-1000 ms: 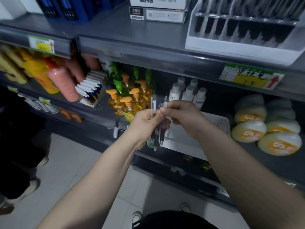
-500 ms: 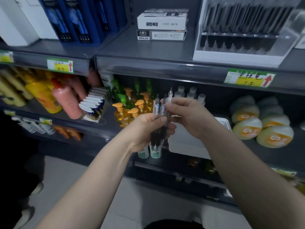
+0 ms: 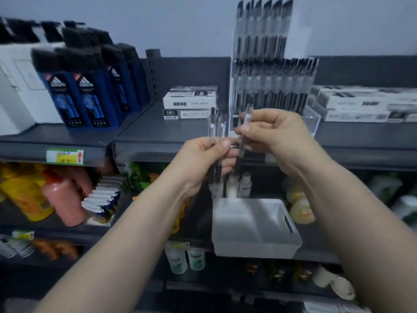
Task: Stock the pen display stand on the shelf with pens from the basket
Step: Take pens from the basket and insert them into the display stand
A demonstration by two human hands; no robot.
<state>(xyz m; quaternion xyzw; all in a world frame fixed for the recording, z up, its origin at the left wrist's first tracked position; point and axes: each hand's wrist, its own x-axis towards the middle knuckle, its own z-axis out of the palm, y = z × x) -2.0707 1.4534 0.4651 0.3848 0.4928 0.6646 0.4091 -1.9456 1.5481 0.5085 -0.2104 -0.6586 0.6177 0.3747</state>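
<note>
Centre frame: gripping pens (image 3: pixel 217 129) upright in left hand (image 3: pixel 200 159); pinching one pen (image 3: pixel 242 148) with right hand (image 3: pixel 276 136), just beside. Behind, upper centre: stand (image 3: pixel 270 86) on shelf (image 3: pixel 158 132). Below: basket (image 3: pixel 255 247).

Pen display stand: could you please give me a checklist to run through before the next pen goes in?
1. Right hand pinches one single pen: ok.
2. Left hand grips the bundle of pens: ok.
3. Free slot in the pen display stand: cannot tell, blurred.
4. Single pen roughly upright, like the stocked ones: ok.
5. Basket below the hands, likely within reach: ok.
</note>
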